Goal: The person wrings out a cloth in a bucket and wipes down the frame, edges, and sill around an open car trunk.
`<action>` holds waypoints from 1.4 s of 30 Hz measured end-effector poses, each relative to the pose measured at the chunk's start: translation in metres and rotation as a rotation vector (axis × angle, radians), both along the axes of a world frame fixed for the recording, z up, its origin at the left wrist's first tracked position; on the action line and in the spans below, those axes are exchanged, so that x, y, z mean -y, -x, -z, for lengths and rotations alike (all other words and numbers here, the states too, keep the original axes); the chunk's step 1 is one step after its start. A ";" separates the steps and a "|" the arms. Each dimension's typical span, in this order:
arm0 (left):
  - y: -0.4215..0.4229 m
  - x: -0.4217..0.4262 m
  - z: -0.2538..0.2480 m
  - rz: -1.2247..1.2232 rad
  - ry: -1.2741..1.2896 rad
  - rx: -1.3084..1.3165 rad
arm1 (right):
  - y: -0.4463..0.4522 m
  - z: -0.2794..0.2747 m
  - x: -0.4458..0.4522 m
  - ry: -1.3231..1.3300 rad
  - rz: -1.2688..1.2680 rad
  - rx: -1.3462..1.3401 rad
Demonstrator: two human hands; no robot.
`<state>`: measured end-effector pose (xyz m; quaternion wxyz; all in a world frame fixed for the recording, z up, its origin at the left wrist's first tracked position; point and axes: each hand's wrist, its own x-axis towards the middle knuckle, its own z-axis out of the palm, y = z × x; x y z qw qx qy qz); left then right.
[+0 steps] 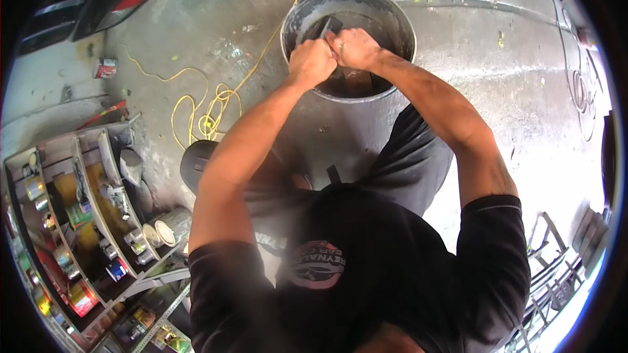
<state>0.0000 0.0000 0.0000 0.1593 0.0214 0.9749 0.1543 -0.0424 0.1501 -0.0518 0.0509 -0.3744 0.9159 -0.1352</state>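
Observation:
A round grey bucket (400,23) stands on the floor before me, with dark, murky contents low inside it. Both my hands are over its opening, pressed close together. My left hand (313,63) is closed in a fist, knuckles up. Touching it, my right hand (355,48) is closed too, with its thumb side toward the left. From just beyond the fists sticks out a dark, block-like piece (332,24). What lies inside my fingers is hidden, so I cannot tell whether both hands grip that piece. A brownish shape (357,80) shows below my hands in the bucket.
A yellow cord (210,121) lies in loops on the concrete floor, running up past the bucket's left side. Shelving (108,157) with cans stands at lower left. A metal rack (546,274) is at lower right. Part of a car (111,0) shows at upper left.

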 end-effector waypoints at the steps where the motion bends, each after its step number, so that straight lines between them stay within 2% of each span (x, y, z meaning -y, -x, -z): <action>1: -0.003 -0.001 -0.006 -0.029 -0.040 0.019 | -0.002 -0.005 -0.001 0.041 -0.006 -0.022; 2: -0.006 0.001 -0.011 -0.062 -0.076 0.037 | -0.003 -0.011 -0.001 0.086 -0.015 -0.044; 3: 0.011 0.008 0.007 -0.110 -0.150 0.029 | 0.016 -0.005 0.006 0.023 -0.029 -0.117; 6: 0.016 0.013 0.019 -0.197 -0.309 0.035 | 0.023 -0.011 0.013 -0.044 -0.086 -0.156; 8: 0.020 0.020 0.053 -0.218 -0.502 0.122 | 0.024 -0.022 0.013 -0.100 -0.093 -0.144; 10: 0.020 0.022 0.049 -0.305 -0.782 0.269 | 0.021 -0.027 0.010 -0.077 -0.093 -0.171; 12: 0.011 0.031 0.023 -0.376 -0.884 0.438 | 0.008 -0.051 0.018 -0.145 -0.032 -0.104; 13: 0.008 0.035 0.010 -0.405 -0.929 0.518 | 0.004 -0.064 0.020 -0.042 -0.029 -0.089; 15: 0.000 0.049 -0.023 -0.344 -0.963 0.487 | -0.006 -0.087 0.021 0.172 -0.016 -0.066; 17: -0.012 0.066 -0.066 -0.300 -1.086 0.387 | -0.022 -0.127 0.018 0.193 0.008 0.086; 19: -0.022 0.080 -0.123 -0.293 -1.195 0.501 | -0.040 -0.179 0.019 0.322 0.038 0.161; 20: -0.030 0.084 -0.144 -0.305 -1.277 0.518 | -0.050 -0.207 0.020 0.296 0.115 0.295; 21: -0.034 0.089 -0.166 -0.315 -1.357 0.514 | -0.059 -0.229 0.023 0.415 0.115 0.248; 23: -0.054 0.082 -0.225 -0.461 -1.492 0.387 | -0.080 -0.236 0.025 0.633 0.116 0.168; 25: -0.069 0.082 -0.248 -0.617 -1.587 0.417 | -0.098 -0.291 0.036 0.564 0.137 0.206; 26: -0.077 0.085 -0.279 -0.611 -1.565 0.380 | -0.104 -0.300 0.038 0.571 0.133 0.178; 27: -0.082 0.089 -0.292 -0.615 -1.655 0.420 | -0.106 -0.331 0.043 0.673 0.113 0.115; 29: -0.096 0.086 -0.321 -0.647 -1.710 0.435 | -0.117 -0.355 0.038 0.712 0.117 0.154; 32: -0.107 0.079 -0.403 -0.535 -1.480 0.325 | -0.121 -0.440 0.038 0.861 0.290 0.403; 35: -0.121 0.087 -0.451 -0.509 -1.433 0.354 | -0.118 -0.522 0.042 1.338 0.609 0.663; 36: -0.125 0.088 -0.463 -0.432 -1.217 0.276 | -0.107 -0.524 0.045 1.376 0.741 0.740; 38: -0.126 0.092 -0.487 -0.279 -0.773 0.118 | -0.102 -0.535 0.047 1.183 0.646 0.362; 39: -0.124 0.095 -0.502 -0.274 -0.792 0.028 | -0.099 -0.555 0.051 1.077 0.599 0.177; 40: -0.126 0.096 -0.519 -0.276 -0.813 -0.056 | -0.098 -0.572 0.050 1.002 0.612 0.156; 42: -0.127 0.087 -0.547 -0.234 -0.854 -0.328 | -0.091 -0.584 0.049 1.112 0.632 0.238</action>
